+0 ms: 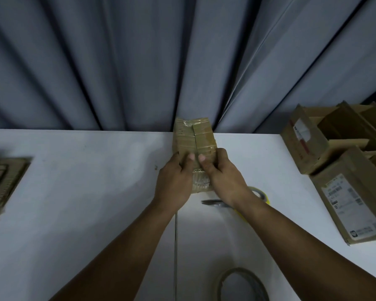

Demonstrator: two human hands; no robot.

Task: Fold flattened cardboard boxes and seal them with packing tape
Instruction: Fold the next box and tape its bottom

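A small brown cardboard box (193,135) stands at the middle of the white table (85,203), its two top flaps meeting in a centre seam with shiny tape over them. My left hand (175,179) grips the box's left side, thumb on the top. My right hand (223,178) grips the right side, its thumb beside the seam. A roll of packing tape (261,194) with a yellow core lies just behind my right wrist, partly hidden. Scissors (213,202) lie beside it, mostly covered by my forearm.
Folded cardboard boxes (354,196) with labels, some with open flaps, are piled at the right. Flattened cardboard (2,187) lies at the left edge. A grey tape ring (241,285) sits near the front. A grey curtain (139,61) hangs behind the table.
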